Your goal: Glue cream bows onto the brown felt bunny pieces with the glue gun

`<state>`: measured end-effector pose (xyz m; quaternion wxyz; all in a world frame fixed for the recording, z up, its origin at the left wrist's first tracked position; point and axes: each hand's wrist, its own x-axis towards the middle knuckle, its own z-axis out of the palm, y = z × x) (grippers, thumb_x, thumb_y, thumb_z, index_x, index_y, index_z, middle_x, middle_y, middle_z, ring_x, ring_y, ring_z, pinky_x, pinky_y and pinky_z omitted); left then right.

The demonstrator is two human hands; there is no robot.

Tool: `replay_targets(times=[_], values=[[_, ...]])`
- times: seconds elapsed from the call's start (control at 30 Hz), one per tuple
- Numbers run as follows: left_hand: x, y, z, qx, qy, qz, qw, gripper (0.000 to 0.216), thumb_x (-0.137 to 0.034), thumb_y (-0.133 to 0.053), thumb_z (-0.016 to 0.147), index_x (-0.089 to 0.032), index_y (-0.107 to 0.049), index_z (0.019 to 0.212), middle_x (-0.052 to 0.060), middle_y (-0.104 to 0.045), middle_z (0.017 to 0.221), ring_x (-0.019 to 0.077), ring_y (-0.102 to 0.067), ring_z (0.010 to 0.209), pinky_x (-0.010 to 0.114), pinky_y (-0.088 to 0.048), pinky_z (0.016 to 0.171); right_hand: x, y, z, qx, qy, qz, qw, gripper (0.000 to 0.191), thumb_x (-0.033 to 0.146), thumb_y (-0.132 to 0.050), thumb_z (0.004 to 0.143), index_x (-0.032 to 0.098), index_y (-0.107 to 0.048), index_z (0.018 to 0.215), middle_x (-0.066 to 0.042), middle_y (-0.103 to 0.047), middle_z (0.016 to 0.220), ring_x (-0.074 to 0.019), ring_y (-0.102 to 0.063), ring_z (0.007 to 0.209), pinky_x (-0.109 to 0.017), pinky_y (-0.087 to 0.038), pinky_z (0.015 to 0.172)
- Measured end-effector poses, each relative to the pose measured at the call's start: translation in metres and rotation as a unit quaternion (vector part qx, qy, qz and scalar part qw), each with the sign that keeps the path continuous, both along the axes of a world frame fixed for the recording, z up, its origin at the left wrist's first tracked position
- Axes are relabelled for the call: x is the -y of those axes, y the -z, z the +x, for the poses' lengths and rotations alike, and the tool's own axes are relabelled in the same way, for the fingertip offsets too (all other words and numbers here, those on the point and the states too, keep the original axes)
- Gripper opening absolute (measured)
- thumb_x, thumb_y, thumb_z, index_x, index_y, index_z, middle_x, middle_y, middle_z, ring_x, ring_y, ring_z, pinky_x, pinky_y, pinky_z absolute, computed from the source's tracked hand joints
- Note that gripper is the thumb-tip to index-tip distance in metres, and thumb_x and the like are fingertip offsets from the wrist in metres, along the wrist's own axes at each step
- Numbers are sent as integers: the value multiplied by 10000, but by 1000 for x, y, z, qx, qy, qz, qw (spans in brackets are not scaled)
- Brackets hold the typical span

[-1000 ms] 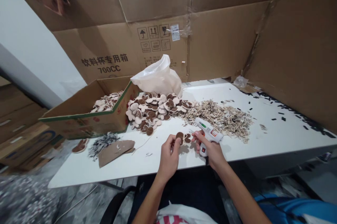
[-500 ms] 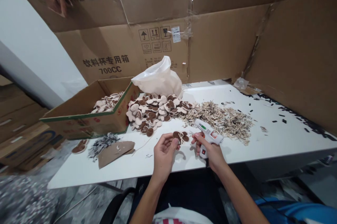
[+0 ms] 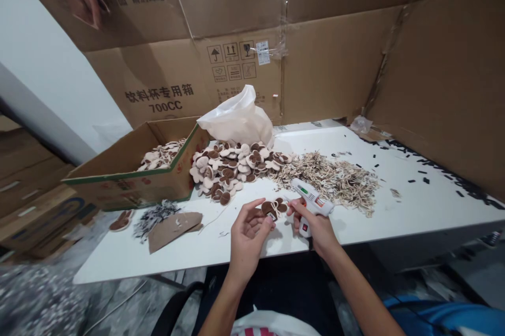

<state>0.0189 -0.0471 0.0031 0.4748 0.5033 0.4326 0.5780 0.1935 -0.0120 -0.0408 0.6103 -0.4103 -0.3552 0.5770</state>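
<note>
Near the front edge of the table (image 3: 114, 265), a flat brown patch (image 3: 267, 207) with a pale cord bow (image 3: 275, 210) is held by thumb and fingers of the left hand (image 3: 248, 236); a hard plastic glue gun (image 3: 310, 194) is gripped by the right hand (image 3: 319, 230). Step, as judged: gluing work; steady hold and careful aim seem called for. Farther back: tangled cords (image 3: 339, 181), rounded fuzzy patches (image 3: 226, 172). Towards back edge: thin crinkled bag (image 3: 240, 121).

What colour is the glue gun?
The glue gun is mostly white; the head view shows it best.
</note>
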Motion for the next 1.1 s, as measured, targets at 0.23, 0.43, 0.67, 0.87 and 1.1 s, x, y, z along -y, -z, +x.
replay_targets(times=[0.23,0.43,0.67,0.87,1.1], values=[[0,2,0,26,-27,-6,999,522,-339,-780,841,-249,-610,1327,12,-665,892,141,-702,750,293,-617,787,0,0,0,11,-7,8,1000,298,464,-790,848,174,-735,891,-27,-703,752,-109,-534,450,-234,-467,395],[2,-4,-1,24,-65,-2,998,427,-351,-768,845,-225,-660,1238,28,-684,925,145,-681,749,277,-598,735,0,-2,0,26,2,20,999,296,461,-778,861,171,-728,885,-30,-710,767,-107,-532,454,-234,-465,412],[-2,-13,-24,16,-172,39,984,334,-357,-752,865,-227,-598,1131,45,-710,934,177,-679,842,254,-571,702,0,-1,-1,34,5,31,999,294,464,-772,866,172,-737,885,-42,-719,761,-113,-529,464,-239,-452,428],[-12,-45,-62,-13,-300,130,945,358,-303,-776,836,-210,-584,1123,22,-696,880,136,-667,725,234,-555,661,1,1,0,41,6,28,999,312,487,-782,850,180,-736,884,-37,-722,769,-109,-530,455,-240,-452,419],[-40,-131,-136,-107,-448,423,780,333,-242,-749,837,-172,-505,1052,-39,-610,845,89,-587,572,227,-492,511,1,3,-1,43,9,26,999,310,483,-780,857,179,-728,893,-35,-722,775,-111,-530,456,-241,-455,411]])
